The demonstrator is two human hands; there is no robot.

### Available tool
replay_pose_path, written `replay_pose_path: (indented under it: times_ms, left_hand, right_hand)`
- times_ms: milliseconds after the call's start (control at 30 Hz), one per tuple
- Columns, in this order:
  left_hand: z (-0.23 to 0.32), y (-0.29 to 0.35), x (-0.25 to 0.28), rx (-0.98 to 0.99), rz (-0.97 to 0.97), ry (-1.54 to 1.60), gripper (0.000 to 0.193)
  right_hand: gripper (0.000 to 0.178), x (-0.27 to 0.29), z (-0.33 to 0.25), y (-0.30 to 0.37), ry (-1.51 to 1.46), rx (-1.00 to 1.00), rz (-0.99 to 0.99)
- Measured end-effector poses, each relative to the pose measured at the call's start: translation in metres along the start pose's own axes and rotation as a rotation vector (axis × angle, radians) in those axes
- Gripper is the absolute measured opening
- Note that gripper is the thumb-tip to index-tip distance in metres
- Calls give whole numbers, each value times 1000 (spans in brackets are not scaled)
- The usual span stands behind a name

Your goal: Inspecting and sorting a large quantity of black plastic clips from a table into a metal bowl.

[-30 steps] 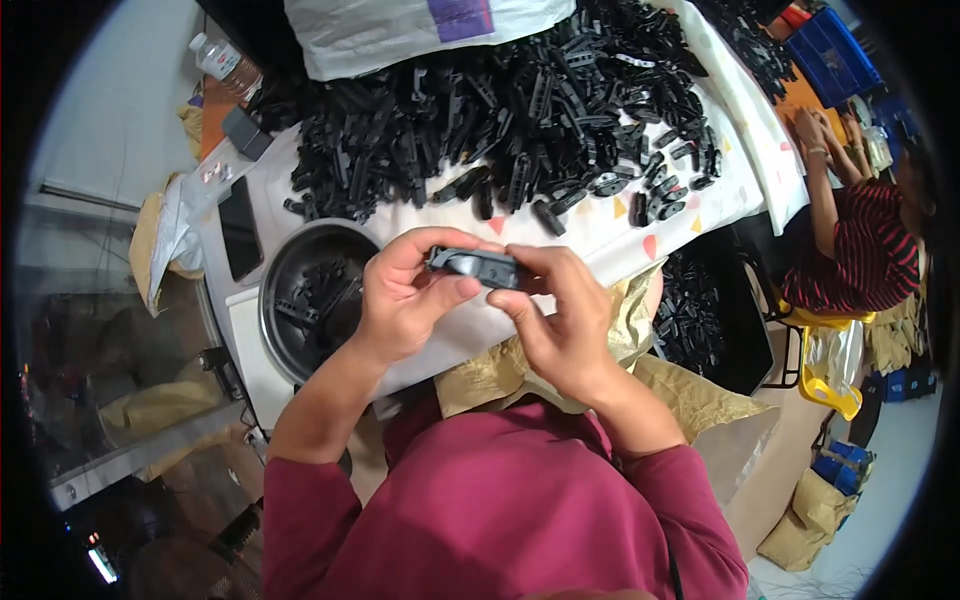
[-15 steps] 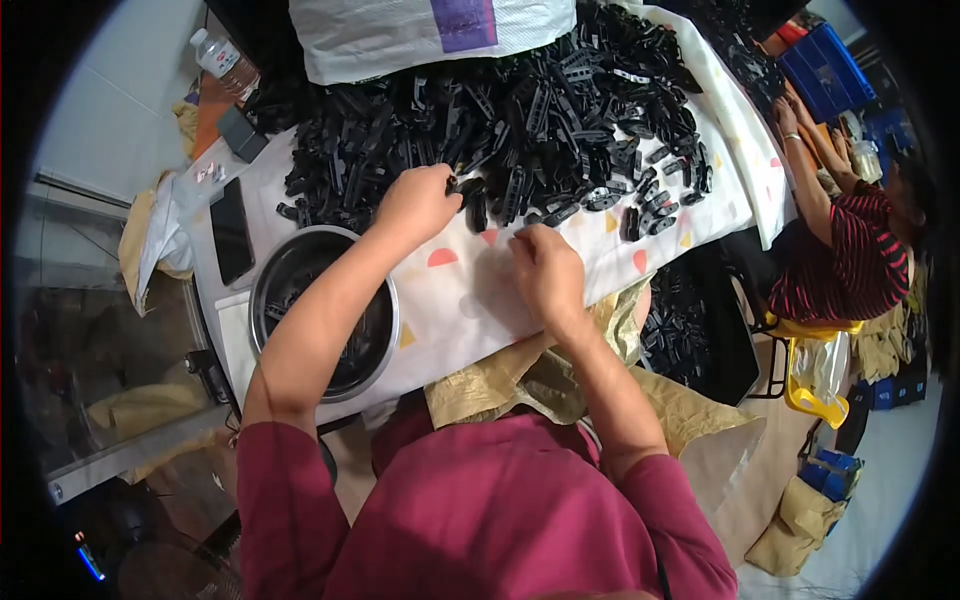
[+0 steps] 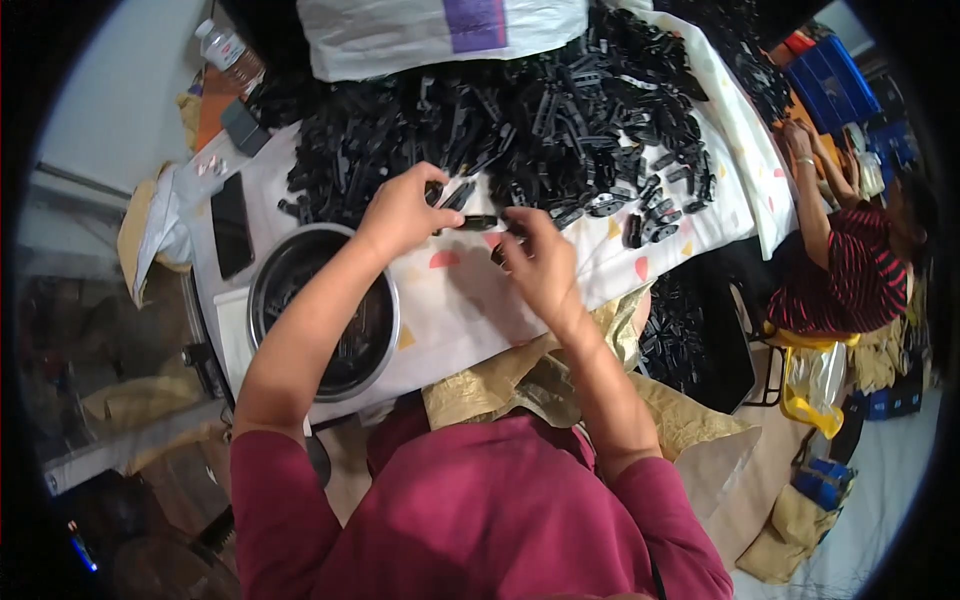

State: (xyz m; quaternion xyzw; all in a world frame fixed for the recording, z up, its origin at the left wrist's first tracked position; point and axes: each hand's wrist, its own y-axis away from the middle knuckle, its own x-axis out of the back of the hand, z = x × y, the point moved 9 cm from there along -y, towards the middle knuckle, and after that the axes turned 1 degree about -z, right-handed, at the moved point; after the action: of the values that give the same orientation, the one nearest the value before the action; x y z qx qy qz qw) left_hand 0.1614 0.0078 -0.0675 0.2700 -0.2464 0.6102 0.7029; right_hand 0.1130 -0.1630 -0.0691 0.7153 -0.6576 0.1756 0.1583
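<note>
A large heap of small, long black plastic parts (image 3: 365, 135) covers the far half of the table. At its near edge my left hand (image 3: 405, 212) is closed on a black plastic part (image 3: 434, 192) between thumb and fingers. Between my two hands lies another dark, narrow part (image 3: 477, 222), close to the left thumb tip. My right hand (image 3: 545, 262) is to the right of it, fingers bent round a small black piece (image 3: 514, 230) that they partly hide. Under my left forearm stands a round metal bowl (image 3: 391, 345) with some black parts inside.
A white sack (image 3: 400, 45) with a purple stripe rests behind the heap. A phone (image 3: 232, 228), a grey box (image 3: 243, 128) and a bottle (image 3: 230, 55) are at the left. Black parts fill a dark container (image 3: 735, 350) below right. Another person (image 3: 850, 250) sits at the far right.
My left hand has shifted slightly left, and its fingers have parted around the part. The right hand's fingers have opened somewhat. A dark part now shows between both hands.
</note>
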Motion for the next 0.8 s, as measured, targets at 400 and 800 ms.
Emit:
replay_pose_path:
  times_ms: [400, 800]
  left_hand:
    - [59, 50, 1, -2, -416, 679, 28]
    - [87, 64, 12, -214, -434, 536, 29]
  right_hand:
    - [18, 42, -70, 29, -654, 330, -95]
    - [21, 47, -103, 54, -55, 634, 38]
